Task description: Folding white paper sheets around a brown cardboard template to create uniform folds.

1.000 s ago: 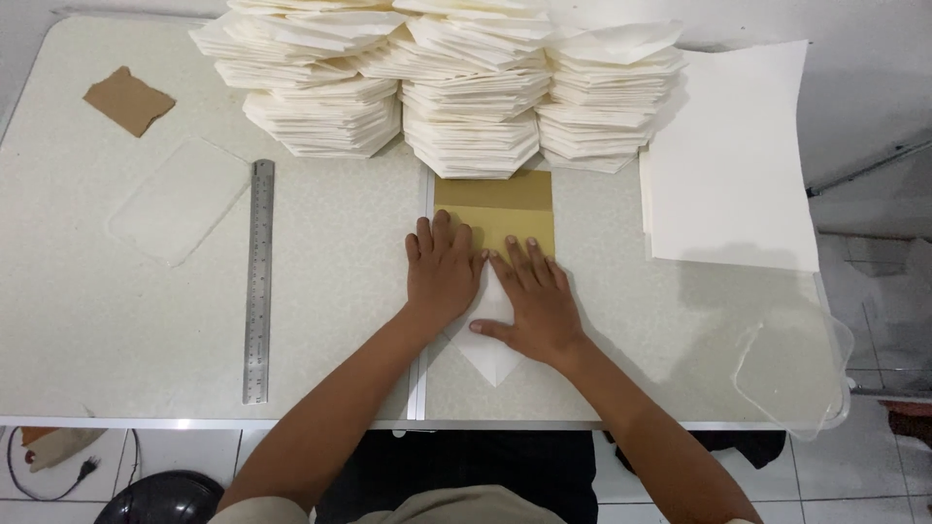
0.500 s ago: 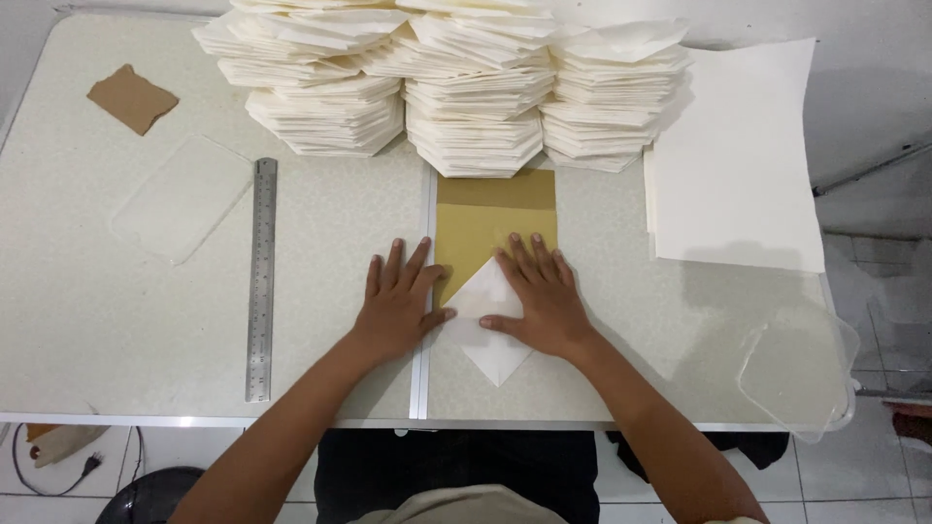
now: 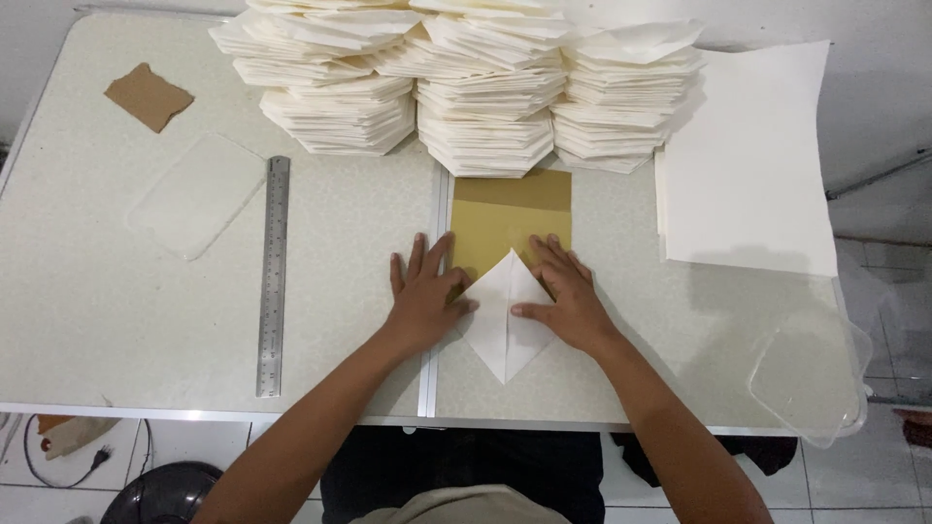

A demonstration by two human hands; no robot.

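Note:
A white sheet folded into a diamond shape (image 3: 503,320) lies near the front of the table, partly over a mustard-yellow card (image 3: 505,218). My left hand (image 3: 424,296) lies flat with fingers spread, pressing the diamond's left edge. My right hand (image 3: 563,291) rests flat on its right edge, thumb pointing at the centre crease. Neither hand grips anything.
Three tall stacks of folded white paper (image 3: 485,87) stand at the back. Flat white sheets (image 3: 752,165) lie at the right. A steel ruler (image 3: 273,272), a clear plastic lid (image 3: 194,194) and a brown card scrap (image 3: 148,95) lie left. Another clear lid (image 3: 811,374) overhangs the front right corner.
Both hands have moved apart from the middle, sliding out to the folded paper's left and right sides. The white diamond and more of the yellow card now show between them.

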